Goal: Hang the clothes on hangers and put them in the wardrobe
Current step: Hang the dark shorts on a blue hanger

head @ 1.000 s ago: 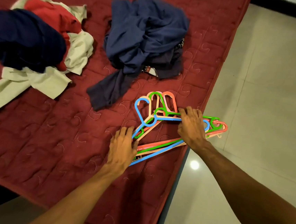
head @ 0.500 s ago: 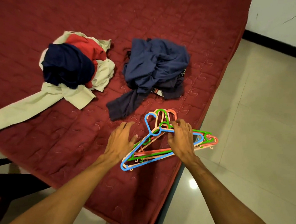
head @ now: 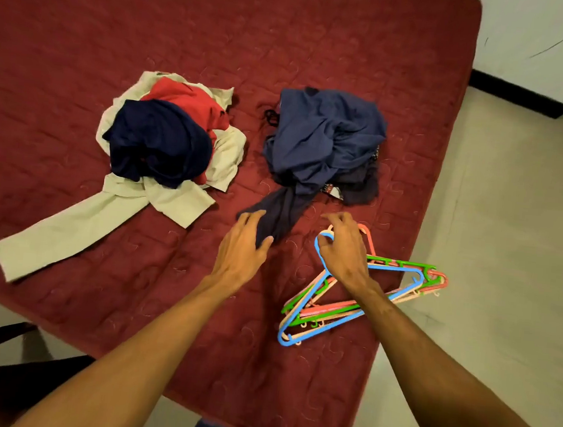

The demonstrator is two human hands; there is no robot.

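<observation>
Hangers (head: 329, 310) lie stacked at the right edge of the bed (head: 221, 35), below the blue pile (head: 325, 138). Right hand (head: 345, 250) covers their hooks, fingers curved; I cannot tell whether it grips. Left hand (head: 242, 251), fingers spread, meets the pile's trailing end. Mixed pile (head: 163, 140) lies farther left.

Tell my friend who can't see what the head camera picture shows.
Two bare hands reach over a red bed: the left hand at a trailing dark blue garment, the right hand above a stack of coloured hangers near the edge. More clothes lie heaped farther left.
</observation>
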